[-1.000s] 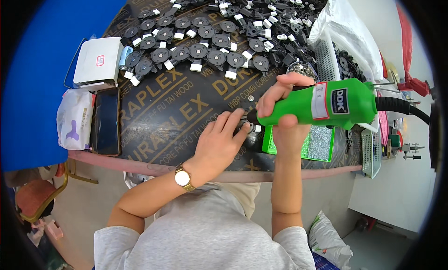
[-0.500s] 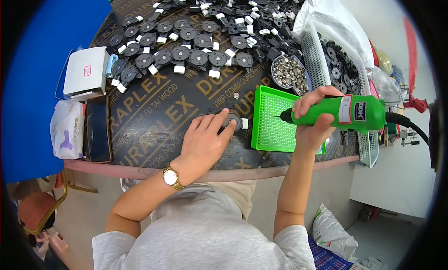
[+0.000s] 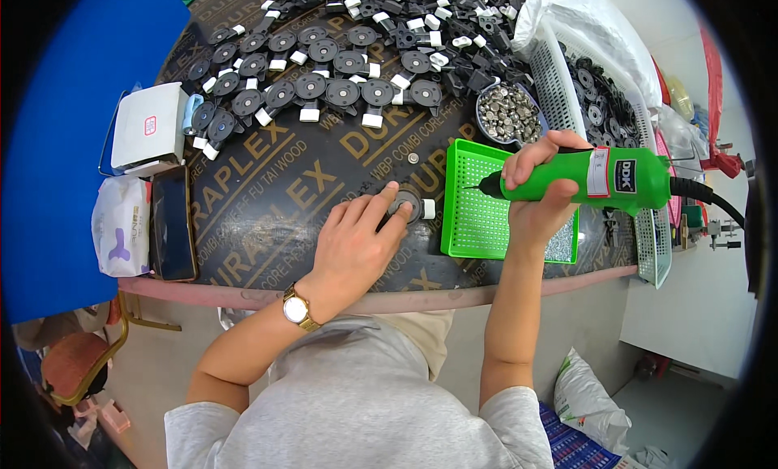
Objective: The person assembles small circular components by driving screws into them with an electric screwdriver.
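Note:
On the dark tabletop, my left hand [image 3: 354, 240] rests palm down, its index finger and thumb gripping a round black plastic part [image 3: 415, 202]. A white tab [image 3: 428, 209] sticks out of the part's right side. My right hand [image 3: 541, 185] is wrapped round a green electric screwdriver [image 3: 628, 177], held level with its bit pointing left. The bit hangs over a green perforated tray [image 3: 451, 218], apart from the black part. Small silver screws or bits lie in the tray's near right corner, too small to make out. A small round metal piece [image 3: 413, 158] lies just beyond my left fingers.
Rows of black disc parts [image 3: 310, 86] with white tabs fill the far table. A bowl of metal pieces [image 3: 509, 117] stands by a white basket [image 3: 557, 72] of black discs. At left are a white box [image 3: 148, 129], a tissue pack [image 3: 121, 226] and a phone [image 3: 173, 226].
The screwdriver has shifted slightly left over the tray, its bit still in the air. My left hand keeps its place on the black part. The whole view has moved a little.

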`<control>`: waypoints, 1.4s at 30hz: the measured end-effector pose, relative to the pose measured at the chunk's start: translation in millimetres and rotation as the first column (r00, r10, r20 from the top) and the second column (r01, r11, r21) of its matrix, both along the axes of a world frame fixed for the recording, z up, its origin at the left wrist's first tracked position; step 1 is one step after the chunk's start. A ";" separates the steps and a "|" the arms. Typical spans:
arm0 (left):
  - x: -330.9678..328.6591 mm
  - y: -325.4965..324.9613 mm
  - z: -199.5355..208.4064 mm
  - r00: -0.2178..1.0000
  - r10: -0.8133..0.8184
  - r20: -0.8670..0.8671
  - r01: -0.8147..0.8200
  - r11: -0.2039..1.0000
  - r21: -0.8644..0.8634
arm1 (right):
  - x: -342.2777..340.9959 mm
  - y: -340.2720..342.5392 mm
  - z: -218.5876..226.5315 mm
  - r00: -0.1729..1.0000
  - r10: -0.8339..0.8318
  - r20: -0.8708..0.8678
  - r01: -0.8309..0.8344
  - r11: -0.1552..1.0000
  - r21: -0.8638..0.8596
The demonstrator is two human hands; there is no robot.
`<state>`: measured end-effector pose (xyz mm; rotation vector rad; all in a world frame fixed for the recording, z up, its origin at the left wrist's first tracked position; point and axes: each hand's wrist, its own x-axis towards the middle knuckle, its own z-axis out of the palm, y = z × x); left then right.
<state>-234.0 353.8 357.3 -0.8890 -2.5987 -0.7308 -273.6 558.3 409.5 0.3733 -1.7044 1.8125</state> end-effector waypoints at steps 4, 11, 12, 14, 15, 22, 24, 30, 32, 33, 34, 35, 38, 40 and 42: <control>-0.2 -0.1 -2.1 1.000 -0.005 -0.004 0.005 1.000 0.008 | -4.2 1.0 -1.9 1.000 -0.008 -0.020 0.009 1.000 0.015; -1.9 -1.4 -4.9 1.000 0.000 0.012 -0.001 0.998 0.060 | -5.2 -6.5 -6.3 0.997 0.004 -0.076 -0.005 1.000 -0.008; -2.0 -1.3 -4.5 1.000 -0.001 0.015 0.000 0.997 0.073 | -5.2 -7.0 -7.0 0.996 -0.022 -0.090 0.022 1.000 0.006; -2.4 -1.9 -3.6 1.000 -0.002 0.019 0.000 0.996 0.085 | -4.5 -9.0 -2.1 0.998 -0.052 -0.039 0.052 0.999 0.004; -2.6 -2.4 -3.1 1.000 0.003 0.026 -0.006 0.996 0.093 | -4.0 -9.7 -0.4 0.996 -0.083 0.011 0.083 0.997 0.003; -1.8 -3.5 -1.6 0.999 0.015 0.051 -0.021 0.993 0.119 | -7.4 -5.6 -5.1 0.996 -0.018 -0.093 0.013 0.998 -0.064; -1.5 -3.3 -1.6 0.998 0.011 0.055 -0.017 0.992 0.127 | -7.6 -3.9 -5.2 0.996 0.017 -0.086 -0.022 0.998 -0.058; -4.9 -5.3 -6.2 0.998 -0.015 0.057 0.005 0.986 0.169 | -3.7 -13.9 -0.9 0.998 0.065 -0.008 -0.065 0.997 -0.038; -4.8 -5.3 -7.0 0.999 -0.013 0.052 0.004 0.984 0.177 | -1.3 -14.8 1.0 0.997 -0.056 0.045 0.052 0.995 0.083; -4.9 -4.9 -7.7 0.998 -0.016 0.066 0.003 0.983 0.186 | -1.1 -14.9 0.9 0.997 -0.056 0.043 0.053 0.995 0.083; -5.0 -5.0 -8.2 0.997 -0.018 0.079 0.003 0.981 0.194 | -0.9 -14.8 0.3 0.995 -0.086 0.042 0.082 0.994 0.074; -5.2 -5.1 -8.5 0.997 -0.020 0.079 0.004 0.981 0.195 | 0.0 -14.3 -0.3 0.992 -0.115 0.041 0.113 0.991 0.066; -6.5 -6.0 -9.2 0.996 -0.014 0.084 -0.005 0.977 0.214 | -1.4 -15.6 -1.1 0.983 -0.182 -0.021 0.183 0.981 0.065; -6.8 -7.6 -9.2 0.994 -0.015 0.111 -0.011 0.974 0.228 | 2.3 -11.9 4.0 0.987 -0.154 -0.044 0.155 0.987 0.035; -6.7 -7.2 -8.5 0.994 -0.011 0.110 -0.015 0.973 0.229 | 8.7 -14.6 15.7 0.985 -0.165 -0.051 0.164 0.986 -0.028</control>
